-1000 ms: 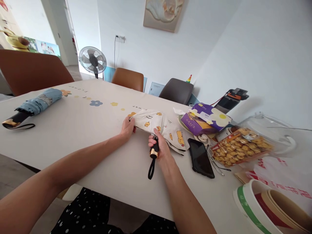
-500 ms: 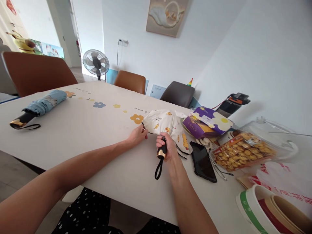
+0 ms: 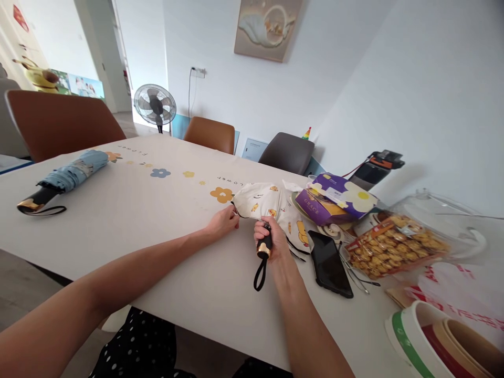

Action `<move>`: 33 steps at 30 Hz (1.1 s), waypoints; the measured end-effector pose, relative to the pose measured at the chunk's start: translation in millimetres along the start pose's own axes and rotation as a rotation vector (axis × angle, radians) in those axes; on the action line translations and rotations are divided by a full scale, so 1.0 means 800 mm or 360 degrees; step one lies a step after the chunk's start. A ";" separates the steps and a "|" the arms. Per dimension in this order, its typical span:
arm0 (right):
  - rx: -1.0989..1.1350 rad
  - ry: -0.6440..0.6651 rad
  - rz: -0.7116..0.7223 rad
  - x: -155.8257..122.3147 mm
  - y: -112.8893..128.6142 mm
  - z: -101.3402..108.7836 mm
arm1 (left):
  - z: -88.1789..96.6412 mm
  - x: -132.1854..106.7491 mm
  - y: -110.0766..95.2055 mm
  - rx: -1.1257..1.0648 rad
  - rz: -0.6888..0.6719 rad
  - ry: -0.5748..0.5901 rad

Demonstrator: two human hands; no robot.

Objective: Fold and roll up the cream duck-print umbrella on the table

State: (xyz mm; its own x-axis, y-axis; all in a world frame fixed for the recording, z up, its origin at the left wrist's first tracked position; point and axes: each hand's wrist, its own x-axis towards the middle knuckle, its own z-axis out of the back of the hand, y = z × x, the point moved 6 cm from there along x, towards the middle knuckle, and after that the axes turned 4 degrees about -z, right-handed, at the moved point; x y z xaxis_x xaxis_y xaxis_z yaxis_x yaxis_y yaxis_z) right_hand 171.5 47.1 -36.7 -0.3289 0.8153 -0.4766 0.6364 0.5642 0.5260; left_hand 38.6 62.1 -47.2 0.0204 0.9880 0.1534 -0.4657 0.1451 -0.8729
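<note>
A cream folding umbrella point(image 3: 255, 201) printed with small yellow and orange figures lies loosely bunched on the table, its cloth fanned out away from me. Its black handle with a gold end and a wrist loop points toward me, and my right hand point(image 3: 272, 236) is wrapped round it. At the cloth's left edge, my left hand point(image 3: 224, 221) pinches the dark-trimmed border between its fingers. On the far left lies a second folding umbrella point(image 3: 76, 170), light blue and gathered, its black and gold handle toward me.
Right of the umbrella lies a black phone point(image 3: 329, 263) beside a cable. Beyond are a purple box point(image 3: 326, 202), a dark bottle point(image 3: 372, 169) and a clear tub of snacks point(image 3: 401, 247). A white and green roll point(image 3: 407, 341) stands at the near right. Chairs point(image 3: 210, 136) line the table point(image 3: 157, 262).
Both hands keep their hold on the cream umbrella. The view has shifted slightly; the hands and the cloth have barely moved.
</note>
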 end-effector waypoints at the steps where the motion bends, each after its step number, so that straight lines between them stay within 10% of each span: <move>1: 0.0011 -0.0002 -0.0004 0.000 0.000 0.000 | 0.000 0.000 0.000 -0.0010 -0.0009 0.0004; 33: -0.0019 0.0016 -0.0059 -0.003 -0.009 -0.004 | 0.016 0.006 0.021 -0.0690 0.0335 -0.0286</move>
State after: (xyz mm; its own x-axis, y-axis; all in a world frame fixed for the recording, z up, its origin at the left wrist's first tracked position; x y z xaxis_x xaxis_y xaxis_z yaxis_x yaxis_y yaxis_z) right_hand 165.7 41.5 -37.1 -0.3593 0.7950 -0.4888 0.6151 0.5956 0.5166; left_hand 19.7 68.5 -55.7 -0.2045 0.9789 -0.0025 -0.0327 -0.0094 -0.9994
